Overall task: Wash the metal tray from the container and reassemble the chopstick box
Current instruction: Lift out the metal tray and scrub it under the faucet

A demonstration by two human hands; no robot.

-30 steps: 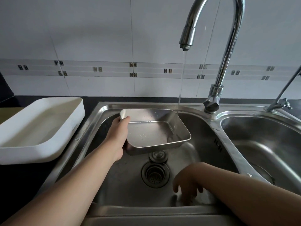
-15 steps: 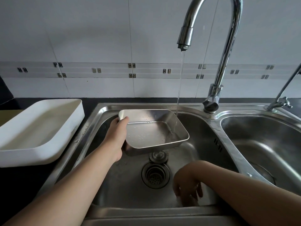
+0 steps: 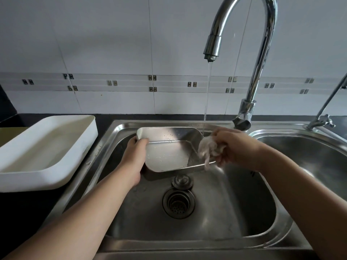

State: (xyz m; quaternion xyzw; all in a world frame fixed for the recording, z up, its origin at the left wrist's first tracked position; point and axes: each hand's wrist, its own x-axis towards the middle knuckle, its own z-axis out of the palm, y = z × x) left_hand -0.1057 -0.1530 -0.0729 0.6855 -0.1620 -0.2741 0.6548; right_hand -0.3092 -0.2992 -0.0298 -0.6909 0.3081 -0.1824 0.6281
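Shiny rectangular metal tray (image 3: 169, 154) held at frame centre above steel sink basin (image 3: 234, 212), tilted toward camera, long axis left-right. Left hand (image 3: 134, 160) grips tray's left end, thumb hooked over rim. Right hand (image 3: 234, 147) clutches pale wadded cloth (image 3: 207, 149) against tray's right rim; tray interior lies just left of those fingers. Thin water stream (image 3: 206, 102) falls onto that corner. White oblong plastic container (image 3: 47, 147) sits at left edge.
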